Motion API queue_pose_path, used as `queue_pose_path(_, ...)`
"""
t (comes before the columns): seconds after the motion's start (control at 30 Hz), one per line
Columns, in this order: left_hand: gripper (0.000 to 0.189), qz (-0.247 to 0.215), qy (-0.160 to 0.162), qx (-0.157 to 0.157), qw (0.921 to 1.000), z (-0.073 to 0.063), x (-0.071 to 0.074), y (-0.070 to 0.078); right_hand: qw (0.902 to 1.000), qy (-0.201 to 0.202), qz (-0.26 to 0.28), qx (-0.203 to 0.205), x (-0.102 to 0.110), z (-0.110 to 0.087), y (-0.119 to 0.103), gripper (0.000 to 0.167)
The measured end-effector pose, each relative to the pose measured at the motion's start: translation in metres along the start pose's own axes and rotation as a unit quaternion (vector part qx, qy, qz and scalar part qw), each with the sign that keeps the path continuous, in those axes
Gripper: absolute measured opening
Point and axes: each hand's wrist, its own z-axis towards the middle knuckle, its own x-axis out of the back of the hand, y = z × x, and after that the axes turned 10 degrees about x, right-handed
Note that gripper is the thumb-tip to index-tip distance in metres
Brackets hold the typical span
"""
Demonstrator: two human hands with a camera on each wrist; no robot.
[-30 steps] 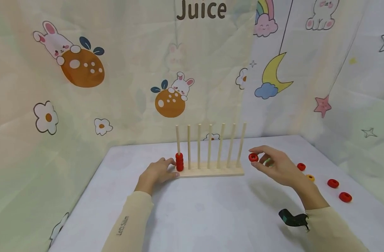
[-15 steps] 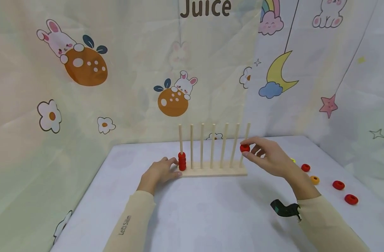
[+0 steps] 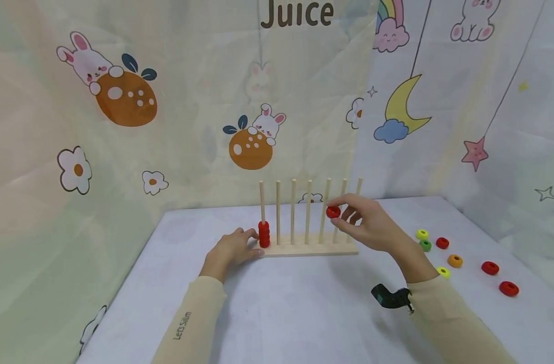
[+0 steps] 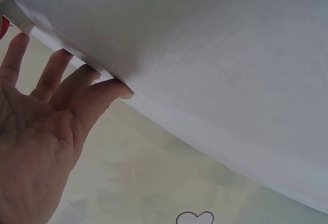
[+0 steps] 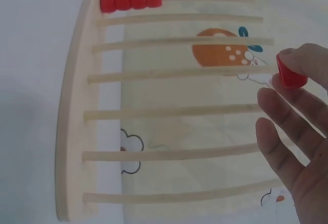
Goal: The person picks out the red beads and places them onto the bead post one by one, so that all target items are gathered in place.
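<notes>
A wooden peg rack with a row of upright dowels stands on the table. On its leftmost dowel is a stack of several red beads. My left hand grips the left end of the base, thumb at the front and index finger behind; its other fingers rest against the table in the left wrist view. My right hand pinches one red bead between thumb and index finger. That bead is held up in front of the right-hand dowels, below their tips in the head view. The right hand's other fingers are loosely bent.
Loose beads lie on the table at the right: red, orange, yellow and green. A dark wrist device hangs by the right sleeve. A printed cloth rises behind the table.
My right hand has carried the red bead leftward, from right of the rack to in front of its right-hand dowels. The left hand stays at the base's end.
</notes>
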Motion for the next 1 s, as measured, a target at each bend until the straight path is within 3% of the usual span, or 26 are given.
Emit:
queue_pose_path(0.27, 0.057, -0.003, 0.001, 0.002, 1.0000, -0.001, -0.001, 0.000, 1.0000, -0.002, 0.007, 0.002, -0.006, 0.013, -0.007, 0.039)
queue_pose_path(0.57, 0.055, 0.003, 0.002, 0.002, 1.0000, -0.001, -0.002, 0.002, 0.9984, 0.015, 0.022, 0.050, -0.016, 0.031, -0.007, 0.038)
queue_pose_path(1.0, 0.055, 0.016, 0.010, -0.005, 0.9998, 0.001, 0.001, 0.002, 0.9973, 0.035, 0.040, 0.050, -0.037, 0.052, -0.013, 0.034)
